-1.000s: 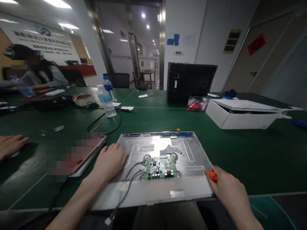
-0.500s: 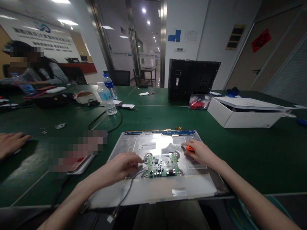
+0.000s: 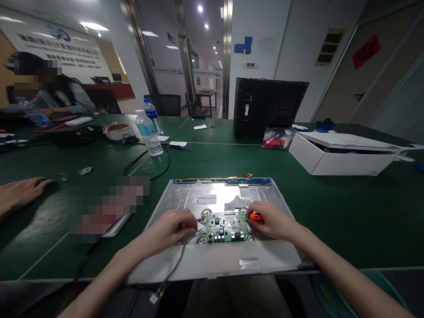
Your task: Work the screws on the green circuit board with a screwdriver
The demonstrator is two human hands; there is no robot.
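Observation:
A green circuit board (image 3: 225,227) lies on the metal back of a flat display panel (image 3: 179,194), near the table's front edge. At the board's left edge, my left hand (image 3: 180,225) is closed in a pinch on a thin dark cable (image 3: 200,220) that runs to the board; the fingertips are partly hidden. A grey cable (image 3: 177,265) leaves the same side and hangs over the panel's front edge, ending in a white plug (image 3: 154,298). My right hand (image 3: 270,219) is wrapped round an orange-handled tool (image 3: 256,217) at the board's right edge. The tool's tip is hard to make out.
Beyond the panel stand a black monitor housing (image 3: 270,108), a white box (image 3: 347,161) and a bag with red contents (image 3: 278,140). Two water bottles (image 3: 149,137) are to the left. Another person's hand (image 3: 24,194) rests at the left, near a pixelated object (image 3: 112,212).
My right hand has moved left and down with the orange-handled tool, to the board's right edge. My left hand has stayed at the board's left side, its fingers more closed.

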